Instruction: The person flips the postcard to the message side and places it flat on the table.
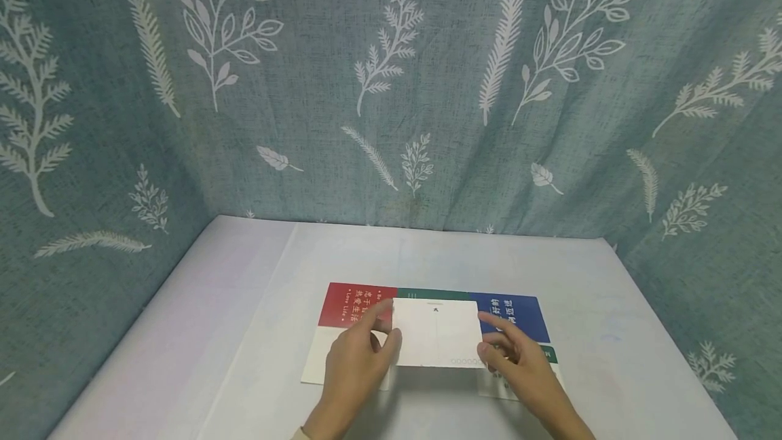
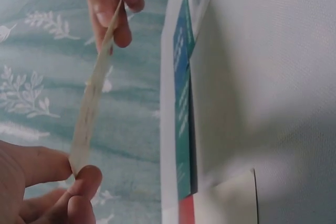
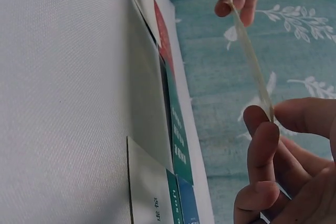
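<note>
Aloft — both grips pinch a card.

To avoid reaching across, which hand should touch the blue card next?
Probably the right hand, nearer the blue card; the left hand is by the red card. Both hold the postcard.

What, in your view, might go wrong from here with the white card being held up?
The left hand and right hand pinch the white card only near its ends, so it might bend or slip. In the head view it partly hides the green piece, so lowering it could nudge or cover that piece.
</note>
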`<control>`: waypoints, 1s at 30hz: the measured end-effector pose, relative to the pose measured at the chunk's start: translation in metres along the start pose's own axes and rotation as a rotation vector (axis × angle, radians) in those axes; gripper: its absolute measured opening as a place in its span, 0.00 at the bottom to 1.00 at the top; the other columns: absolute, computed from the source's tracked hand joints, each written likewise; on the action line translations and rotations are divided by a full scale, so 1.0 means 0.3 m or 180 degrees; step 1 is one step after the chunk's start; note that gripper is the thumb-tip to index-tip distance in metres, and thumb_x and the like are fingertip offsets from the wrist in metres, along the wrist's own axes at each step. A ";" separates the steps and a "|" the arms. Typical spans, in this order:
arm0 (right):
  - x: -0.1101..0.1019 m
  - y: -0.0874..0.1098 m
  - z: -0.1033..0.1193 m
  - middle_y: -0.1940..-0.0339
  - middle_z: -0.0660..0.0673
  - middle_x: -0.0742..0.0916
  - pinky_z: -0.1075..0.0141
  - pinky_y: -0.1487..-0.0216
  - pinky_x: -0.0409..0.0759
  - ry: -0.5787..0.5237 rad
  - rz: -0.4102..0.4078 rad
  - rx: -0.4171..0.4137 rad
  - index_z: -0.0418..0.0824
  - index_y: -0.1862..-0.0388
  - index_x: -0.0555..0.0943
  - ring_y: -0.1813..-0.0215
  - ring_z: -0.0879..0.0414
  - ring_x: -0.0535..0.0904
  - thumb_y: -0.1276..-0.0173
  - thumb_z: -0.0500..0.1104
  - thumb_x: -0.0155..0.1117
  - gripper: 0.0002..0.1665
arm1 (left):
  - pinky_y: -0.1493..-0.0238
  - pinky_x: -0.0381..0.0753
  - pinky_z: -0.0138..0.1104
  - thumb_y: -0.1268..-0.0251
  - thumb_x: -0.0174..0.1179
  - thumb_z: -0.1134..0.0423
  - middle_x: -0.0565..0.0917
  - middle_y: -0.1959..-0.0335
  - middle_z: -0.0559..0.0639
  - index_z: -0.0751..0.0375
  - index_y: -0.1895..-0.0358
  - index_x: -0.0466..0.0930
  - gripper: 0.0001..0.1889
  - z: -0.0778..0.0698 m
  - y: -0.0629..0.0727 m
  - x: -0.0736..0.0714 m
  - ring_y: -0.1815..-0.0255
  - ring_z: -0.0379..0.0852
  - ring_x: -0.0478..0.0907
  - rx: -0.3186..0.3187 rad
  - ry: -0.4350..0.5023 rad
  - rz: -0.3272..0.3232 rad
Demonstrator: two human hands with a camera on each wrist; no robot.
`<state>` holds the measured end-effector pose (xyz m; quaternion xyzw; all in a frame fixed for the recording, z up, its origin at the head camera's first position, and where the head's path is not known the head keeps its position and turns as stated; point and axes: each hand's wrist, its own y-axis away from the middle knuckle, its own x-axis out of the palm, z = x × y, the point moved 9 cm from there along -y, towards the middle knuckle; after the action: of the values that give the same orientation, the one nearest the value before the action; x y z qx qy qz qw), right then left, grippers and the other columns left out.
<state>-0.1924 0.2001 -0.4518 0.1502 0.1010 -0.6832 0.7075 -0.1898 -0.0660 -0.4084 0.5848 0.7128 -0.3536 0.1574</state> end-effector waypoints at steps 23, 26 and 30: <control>-0.006 0.000 -0.011 0.51 0.47 0.84 0.66 0.68 0.76 0.0322 -0.0138 -0.0075 0.49 0.35 0.80 0.62 0.54 0.77 0.36 0.44 0.73 0.29 | 0.77 0.67 0.29 0.42 0.69 0.62 0.79 0.67 0.35 0.51 0.44 0.86 0.20 0.021 0.013 0.028 0.76 0.33 0.69 -0.0128 0.0075 0.0008; -0.004 0.000 -0.015 0.51 0.47 0.84 0.66 0.68 0.76 0.0339 -0.0132 -0.0074 0.49 0.35 0.80 0.62 0.54 0.77 0.36 0.43 0.74 0.29 | 0.78 0.67 0.29 0.42 0.69 0.62 0.78 0.68 0.35 0.52 0.45 0.86 0.20 0.022 0.016 0.030 0.77 0.32 0.68 -0.0112 0.0072 0.0019; -0.002 0.002 -0.017 0.51 0.48 0.85 0.66 0.69 0.76 0.0443 -0.0158 -0.0055 0.48 0.35 0.80 0.62 0.55 0.77 0.37 0.43 0.74 0.29 | 0.80 0.66 0.29 0.43 0.70 0.62 0.79 0.68 0.35 0.52 0.45 0.86 0.19 0.028 0.017 0.037 0.78 0.31 0.67 -0.0108 -0.0035 0.0045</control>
<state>-0.1916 0.2026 -0.4563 0.1886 0.1595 -0.6876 0.6828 -0.1894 -0.0634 -0.4228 0.5852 0.7137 -0.3436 0.1737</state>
